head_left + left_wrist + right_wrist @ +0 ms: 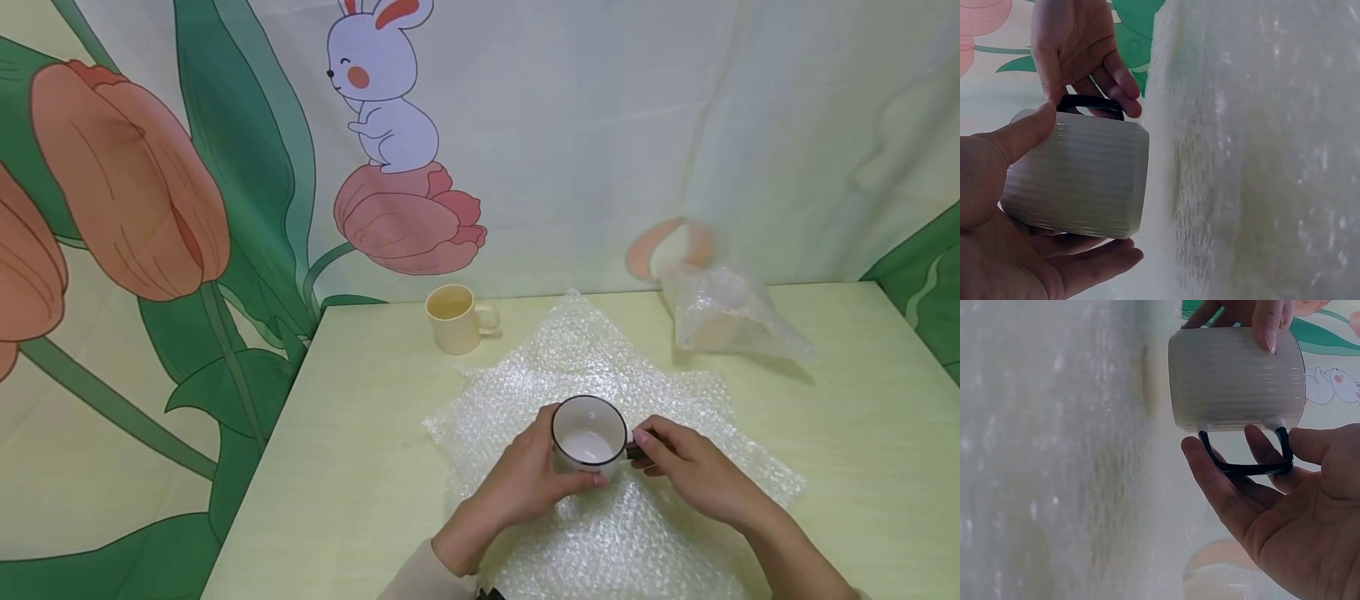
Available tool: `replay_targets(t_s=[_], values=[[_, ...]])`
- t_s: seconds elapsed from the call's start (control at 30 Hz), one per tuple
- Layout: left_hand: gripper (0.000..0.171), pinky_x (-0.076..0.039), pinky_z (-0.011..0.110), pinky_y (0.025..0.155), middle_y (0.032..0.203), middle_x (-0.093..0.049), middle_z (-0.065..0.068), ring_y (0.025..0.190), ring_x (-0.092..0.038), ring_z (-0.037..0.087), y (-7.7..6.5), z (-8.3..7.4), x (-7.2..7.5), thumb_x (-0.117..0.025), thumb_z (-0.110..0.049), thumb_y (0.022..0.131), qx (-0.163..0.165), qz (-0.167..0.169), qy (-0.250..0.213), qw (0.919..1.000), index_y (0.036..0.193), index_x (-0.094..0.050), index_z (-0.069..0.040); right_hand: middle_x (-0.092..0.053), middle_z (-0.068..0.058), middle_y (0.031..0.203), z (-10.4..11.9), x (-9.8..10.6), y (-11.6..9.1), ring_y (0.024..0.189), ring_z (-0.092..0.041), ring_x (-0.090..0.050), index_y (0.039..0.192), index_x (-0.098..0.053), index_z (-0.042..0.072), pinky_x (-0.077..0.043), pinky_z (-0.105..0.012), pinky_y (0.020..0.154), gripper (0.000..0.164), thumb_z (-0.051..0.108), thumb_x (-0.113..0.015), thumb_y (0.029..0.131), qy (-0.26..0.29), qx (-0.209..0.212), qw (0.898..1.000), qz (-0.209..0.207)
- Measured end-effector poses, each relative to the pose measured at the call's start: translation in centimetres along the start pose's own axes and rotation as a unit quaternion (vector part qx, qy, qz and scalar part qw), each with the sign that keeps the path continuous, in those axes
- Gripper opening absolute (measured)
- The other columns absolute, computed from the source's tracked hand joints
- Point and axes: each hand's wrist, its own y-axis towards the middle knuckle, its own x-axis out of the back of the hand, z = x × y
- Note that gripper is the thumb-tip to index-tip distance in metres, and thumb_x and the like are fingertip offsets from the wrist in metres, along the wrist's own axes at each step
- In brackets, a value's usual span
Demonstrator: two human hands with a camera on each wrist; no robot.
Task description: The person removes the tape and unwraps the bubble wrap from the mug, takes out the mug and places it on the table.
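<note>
A white ribbed mug (590, 435) with a dark rim and a black handle (1244, 469) is held upright over a sheet of bubble wrap (615, 542). My left hand (528, 471) grips the mug's body from the left, its thumb on the near side and its fingers round the far side. At the right, my right hand (693, 471) pinches the handle between thumb and fingers. A gap shows between the mug's base and the wrap in the left wrist view. Looking in from above, I see the white inside with nothing in it.
A pale yellow mug (454, 325) stands at the back left of the light yellow table (345, 467), handle to the right. At the back right lies a bundle in bubble wrap (723, 312). A curtain (570, 150) printed with tulips and a rabbit hangs behind.
</note>
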Motion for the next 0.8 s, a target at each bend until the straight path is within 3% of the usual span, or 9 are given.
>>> replay_targets(t_s=[0.8], values=[[0.095,-0.051,0.043,0.105,0.139,-0.063,0.008,0.126,-0.062,0.024,-0.3,-1.1,1.3,-0.086,-0.050,0.081,0.008,0.000,-0.008,0.9999,0.154,-0.038,-0.014,-0.071,-0.016,0.115,1.3,0.1,0.0,0.108,-0.033,-0.072,0.113,-0.064,0.005,-0.062,-0.036,0.091,0.032,0.031,-0.046,0.112,-0.009,0.026,1.000,-0.006]])
